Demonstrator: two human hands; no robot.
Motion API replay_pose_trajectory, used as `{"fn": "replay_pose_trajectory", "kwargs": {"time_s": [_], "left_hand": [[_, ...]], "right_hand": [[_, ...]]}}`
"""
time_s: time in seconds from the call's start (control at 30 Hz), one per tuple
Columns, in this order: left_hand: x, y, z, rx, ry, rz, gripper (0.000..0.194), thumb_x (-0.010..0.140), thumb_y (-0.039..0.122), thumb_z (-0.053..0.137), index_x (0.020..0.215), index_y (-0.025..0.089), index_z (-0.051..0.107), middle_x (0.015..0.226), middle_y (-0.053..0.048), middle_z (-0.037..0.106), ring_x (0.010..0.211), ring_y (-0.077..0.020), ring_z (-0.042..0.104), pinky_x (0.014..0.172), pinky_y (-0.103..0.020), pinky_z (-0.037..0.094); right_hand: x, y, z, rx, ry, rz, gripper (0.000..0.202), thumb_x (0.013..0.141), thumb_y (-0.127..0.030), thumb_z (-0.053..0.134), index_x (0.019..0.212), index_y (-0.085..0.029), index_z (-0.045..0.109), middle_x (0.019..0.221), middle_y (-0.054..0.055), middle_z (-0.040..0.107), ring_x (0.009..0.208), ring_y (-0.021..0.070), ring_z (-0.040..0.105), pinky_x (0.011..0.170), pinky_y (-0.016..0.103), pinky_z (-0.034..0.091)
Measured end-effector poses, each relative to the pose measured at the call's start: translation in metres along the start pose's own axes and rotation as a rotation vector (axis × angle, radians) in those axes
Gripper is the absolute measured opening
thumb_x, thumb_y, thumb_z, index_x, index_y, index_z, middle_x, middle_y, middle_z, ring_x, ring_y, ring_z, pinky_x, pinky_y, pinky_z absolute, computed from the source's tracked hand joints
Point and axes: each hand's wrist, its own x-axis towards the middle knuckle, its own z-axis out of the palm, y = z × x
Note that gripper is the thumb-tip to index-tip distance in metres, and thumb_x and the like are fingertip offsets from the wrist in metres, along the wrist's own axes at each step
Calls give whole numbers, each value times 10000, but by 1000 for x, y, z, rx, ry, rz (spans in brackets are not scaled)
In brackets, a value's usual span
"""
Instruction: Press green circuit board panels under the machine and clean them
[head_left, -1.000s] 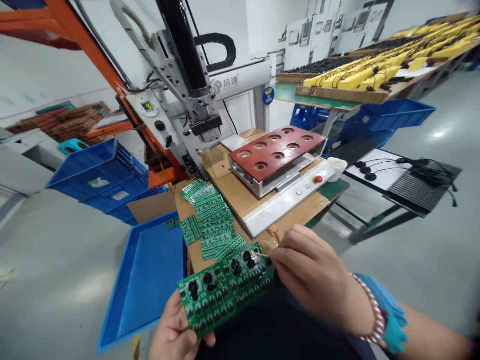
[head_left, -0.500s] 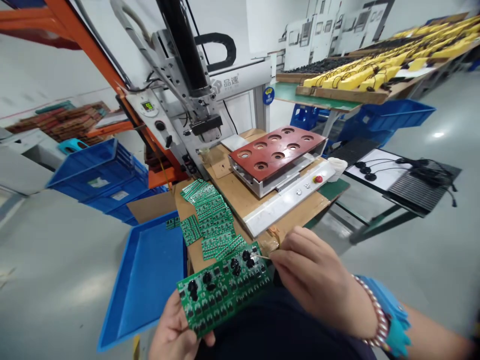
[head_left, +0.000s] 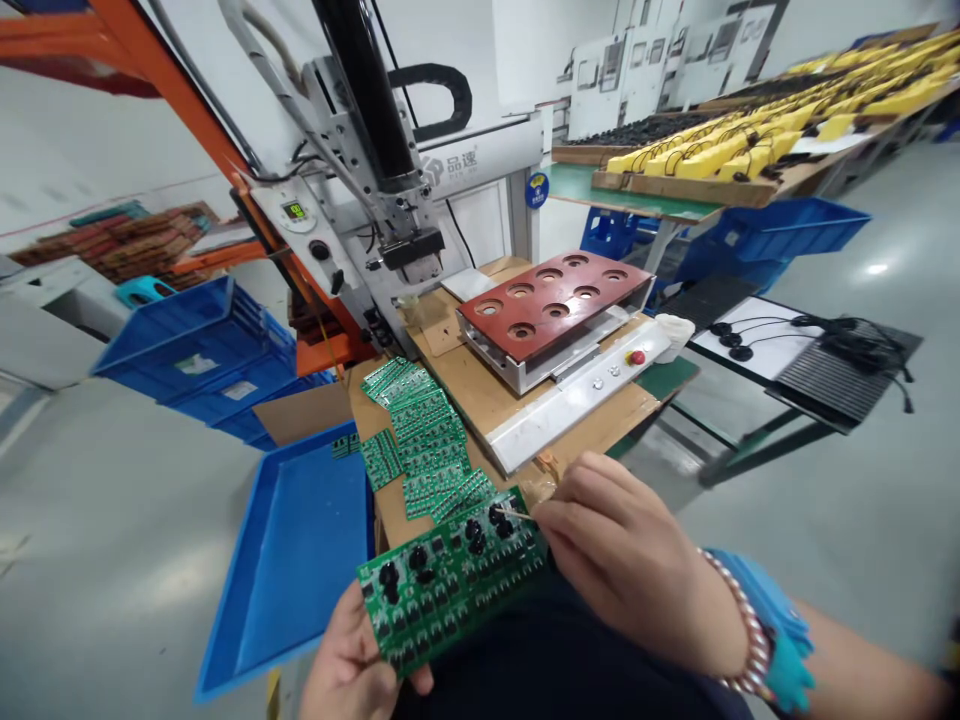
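Near held circuit board (head_left: 448, 592) | overlapping green boards (head_left: 427, 430) | blue tray (head_left: 296, 560)

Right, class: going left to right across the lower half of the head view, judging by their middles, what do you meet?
Shallow blue plastic tray → bare left hand → rectangular green circuit board → thin pale stick → bare right hand → bright blue wristband.

Open air lies right of the right hand (head_left: 622, 545), above the floor (head_left: 855, 530). Ahead, the control panel (head_left: 559, 408) and red fixture (head_left: 535, 308) block a low path; leftward, the circuit board (head_left: 453, 588) fills the space up to the left hand (head_left: 346, 660).
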Motion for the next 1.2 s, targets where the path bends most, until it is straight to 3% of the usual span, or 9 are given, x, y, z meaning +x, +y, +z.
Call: {"fn": "replay_pose_trajectory", "kwargs": {"time_s": [0.6, 1.2], "left_hand": [[2, -1, -4, 2, -11, 6, 563, 389, 302, 860, 920, 294, 672, 642, 35, 699, 381, -117, 522, 363, -229, 426], [3, 2, -1, 5, -23, 25, 521, 429, 268, 852, 920, 301, 678, 641, 43, 688, 386, -104, 519, 359, -205, 429]], "right_hand": [[-3, -2, -2, -32, -71, 1, 139, 818, -85, 468, 837, -153, 588, 684, 26, 479, 678, 137, 359, 631, 299, 306], [-3, 2, -3, -39, -26, -1, 159, 811, -61, 472, 883, -151, 582, 694, 27, 481, 682, 134, 350, 633, 298, 314]]}}
